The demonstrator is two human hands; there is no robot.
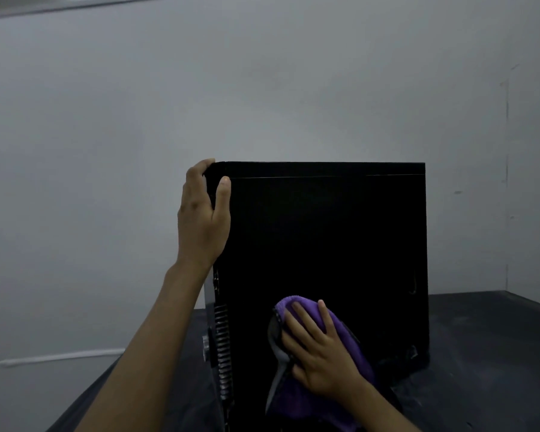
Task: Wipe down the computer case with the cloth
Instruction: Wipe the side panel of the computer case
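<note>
Purple cloth (340, 325) is pressed flat-fingered by the right hand (321, 360) against the computer case (325, 232) side panel. Left hand (201, 219) grips its top corner, apparently steadying it on the table (487, 353).

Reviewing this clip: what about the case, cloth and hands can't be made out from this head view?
- Computer case: its side panel is near-black in dim light, so dust or wiped areas don't show; far sides hidden.
- Purple cloth: lower part cut off by the bottom edge, middle covered by the right hand.
- Left hand: fingertips wrap behind the case's top corner.
- Table: surface marks too dim to identify.
</note>
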